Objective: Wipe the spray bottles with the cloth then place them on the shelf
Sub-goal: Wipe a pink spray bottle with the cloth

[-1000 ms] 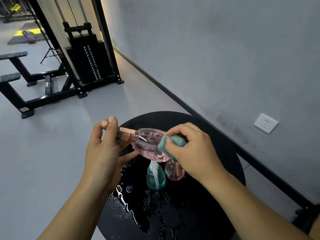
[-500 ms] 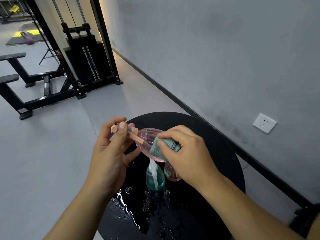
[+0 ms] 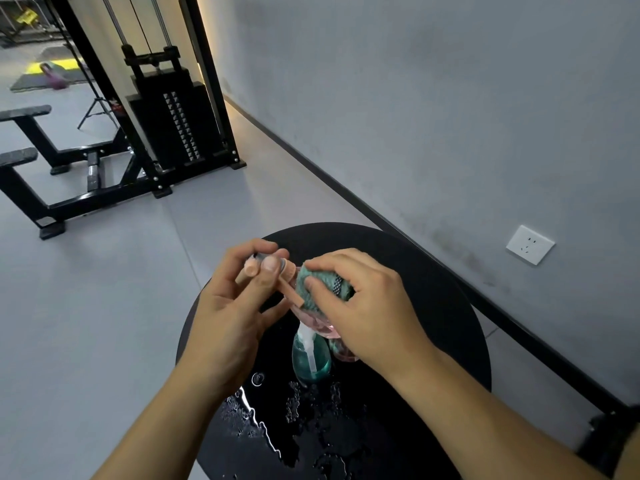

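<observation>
Above the round black table [image 3: 433, 271] my left hand [image 3: 232, 306] pinches the peach spray head of a clear pink spray bottle [image 3: 311, 318], which lies tilted in the air. My right hand [image 3: 367, 306] presses a teal cloth [image 3: 322, 284] against the bottle's upper body and covers most of it. Below them a teal spray bottle [image 3: 310, 358] with a white pump stands upright on the table. A second pink bottle [image 3: 341, 351] stands just to its right, mostly hidden under my right hand. No shelf is in view.
Water drops and a puddle [image 3: 263, 424] lie on the near part of the table. A grey wall with a white socket [image 3: 530, 244] runs along the right. A black cable weight machine [image 3: 173, 116] and benches stand on the grey floor at the back left.
My right hand has slid the cloth along the pink bottle from its far body toward the neck. My left hand has turned the spray head, tilting the bottle more upright.
</observation>
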A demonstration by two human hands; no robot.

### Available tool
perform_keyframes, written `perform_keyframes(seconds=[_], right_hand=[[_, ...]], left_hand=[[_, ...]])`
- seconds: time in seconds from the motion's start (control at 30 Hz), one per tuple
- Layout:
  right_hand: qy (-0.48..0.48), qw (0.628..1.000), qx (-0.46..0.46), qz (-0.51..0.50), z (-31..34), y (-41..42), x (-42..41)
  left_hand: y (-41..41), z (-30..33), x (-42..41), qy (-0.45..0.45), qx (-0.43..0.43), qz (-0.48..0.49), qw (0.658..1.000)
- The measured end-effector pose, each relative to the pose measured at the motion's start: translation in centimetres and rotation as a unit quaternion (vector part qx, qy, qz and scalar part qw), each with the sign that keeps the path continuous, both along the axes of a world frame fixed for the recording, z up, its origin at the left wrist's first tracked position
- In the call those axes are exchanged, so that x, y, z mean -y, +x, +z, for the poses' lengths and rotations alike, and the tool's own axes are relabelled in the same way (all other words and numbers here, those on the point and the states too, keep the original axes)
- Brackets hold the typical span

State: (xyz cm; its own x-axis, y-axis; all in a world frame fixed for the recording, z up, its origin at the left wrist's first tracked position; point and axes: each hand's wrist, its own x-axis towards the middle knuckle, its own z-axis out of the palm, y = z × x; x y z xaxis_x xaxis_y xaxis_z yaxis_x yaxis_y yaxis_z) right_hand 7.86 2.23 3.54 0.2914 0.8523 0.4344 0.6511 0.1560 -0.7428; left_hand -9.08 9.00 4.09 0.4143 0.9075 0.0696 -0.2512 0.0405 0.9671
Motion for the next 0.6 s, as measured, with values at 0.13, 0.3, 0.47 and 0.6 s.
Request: perform_keyframes(seconds=[0.13, 0.3, 0.47, 0.6], right_hand=[[-0.015, 0.995, -0.084, -0.051, 0.05, 0.97, -0.18], [-0.021, 0.999, -0.047, -0.009, 0.17, 0.23, 0.01], [-0.03, 0.994, -0.09, -0.057, 0.11, 0.9, -0.05], [-0.026, 0.996, -0.082, -0.012, 0.34, 0.54, 0.25]], left_hand=[[-0.06, 0.05, -0.04, 0.006, 0.005, -0.01, 1.0], [0.27, 0.13, 0.28, 0.018, -0.005, -0.016, 1.0], [0.4, 0.1, 0.52, 0.029, -0.011, -0.016, 0.999], [0.31, 0.24, 0.38, 0.025, 0.001, -0.024, 0.999]])
